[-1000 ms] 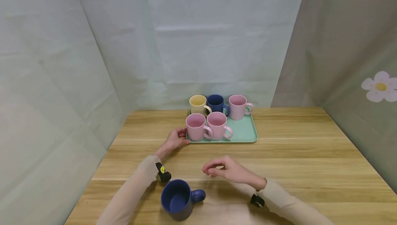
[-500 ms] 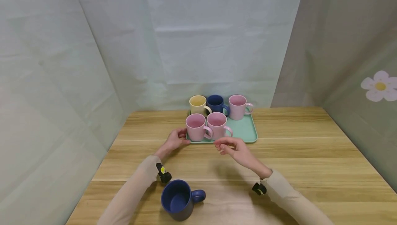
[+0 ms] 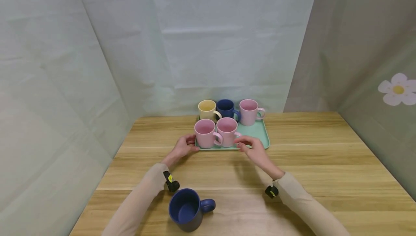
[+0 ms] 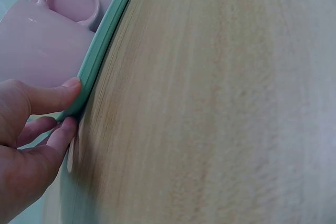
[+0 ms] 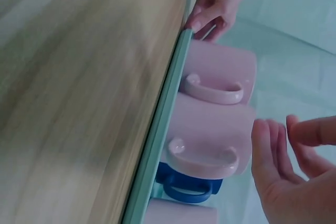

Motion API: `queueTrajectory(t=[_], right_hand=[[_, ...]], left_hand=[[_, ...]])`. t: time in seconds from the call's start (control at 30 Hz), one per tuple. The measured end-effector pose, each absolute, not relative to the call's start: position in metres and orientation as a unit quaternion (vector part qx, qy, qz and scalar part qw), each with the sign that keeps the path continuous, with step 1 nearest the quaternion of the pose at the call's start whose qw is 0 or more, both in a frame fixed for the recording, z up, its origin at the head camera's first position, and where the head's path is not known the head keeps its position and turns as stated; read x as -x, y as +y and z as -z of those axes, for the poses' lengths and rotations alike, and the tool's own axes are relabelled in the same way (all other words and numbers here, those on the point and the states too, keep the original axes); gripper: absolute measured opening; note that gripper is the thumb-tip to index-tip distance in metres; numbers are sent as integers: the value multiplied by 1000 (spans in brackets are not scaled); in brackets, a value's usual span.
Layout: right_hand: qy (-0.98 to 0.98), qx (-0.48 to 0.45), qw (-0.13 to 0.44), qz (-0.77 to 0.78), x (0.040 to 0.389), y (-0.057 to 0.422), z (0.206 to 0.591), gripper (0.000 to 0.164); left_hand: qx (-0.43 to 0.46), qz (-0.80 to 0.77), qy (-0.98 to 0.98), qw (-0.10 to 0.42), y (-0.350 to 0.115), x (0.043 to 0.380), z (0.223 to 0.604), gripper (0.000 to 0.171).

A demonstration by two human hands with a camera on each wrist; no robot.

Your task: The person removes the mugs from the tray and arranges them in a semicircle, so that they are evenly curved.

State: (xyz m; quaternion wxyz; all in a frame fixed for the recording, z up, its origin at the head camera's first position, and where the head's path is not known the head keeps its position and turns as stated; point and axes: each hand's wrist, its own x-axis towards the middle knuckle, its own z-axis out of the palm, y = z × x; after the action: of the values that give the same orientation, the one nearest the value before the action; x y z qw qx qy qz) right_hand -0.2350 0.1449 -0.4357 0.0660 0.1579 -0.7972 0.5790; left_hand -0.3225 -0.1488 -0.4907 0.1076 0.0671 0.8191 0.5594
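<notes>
My left hand (image 3: 183, 147) pinches the front-left corner of a mint-green tray (image 3: 259, 134); in the left wrist view the thumb lies on top of the rim and the fingers sit below it. Two pink mugs, a left one (image 3: 204, 138) and a right one (image 3: 226, 137), stand side by side along the tray's front. Beside the right mug's handle hovers my right hand (image 3: 256, 152), holding nothing, its fingers loosely bent. In the right wrist view, that right hand (image 5: 294, 177) appears near the same mug's rim. Part of the handle is hidden behind it in the head view.
Behind the front pair are a yellow mug (image 3: 207, 110), a dark blue mug (image 3: 225, 108) and another pink mug (image 3: 248, 115). A second dark blue mug (image 3: 190, 216) stands on the wooden table (image 3: 318, 178) close to the person. Cloth walls (image 3: 227, 48) enclose the table.
My right hand has moved forward and right from above the middle of the table to beside the front-right pink mug's handle. The left hand has stayed at the tray's corner.
</notes>
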Motion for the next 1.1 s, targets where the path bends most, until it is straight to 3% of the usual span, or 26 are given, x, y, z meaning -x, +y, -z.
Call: queueTrajectory(t=[0.2,0.6,1.1], right_hand=[[-823,-113,113,-546,243,146,439,18],[-827,-47,89,-554,258,148,445,23],[-828,-42,68,-555,273,146,458,29]], left_hand=[[-72,-554,823,106,-149,323,491,63],[-73,-553,823,104,-150,323,490,63],[-77,-551,825,99,-150,324,491,63]])
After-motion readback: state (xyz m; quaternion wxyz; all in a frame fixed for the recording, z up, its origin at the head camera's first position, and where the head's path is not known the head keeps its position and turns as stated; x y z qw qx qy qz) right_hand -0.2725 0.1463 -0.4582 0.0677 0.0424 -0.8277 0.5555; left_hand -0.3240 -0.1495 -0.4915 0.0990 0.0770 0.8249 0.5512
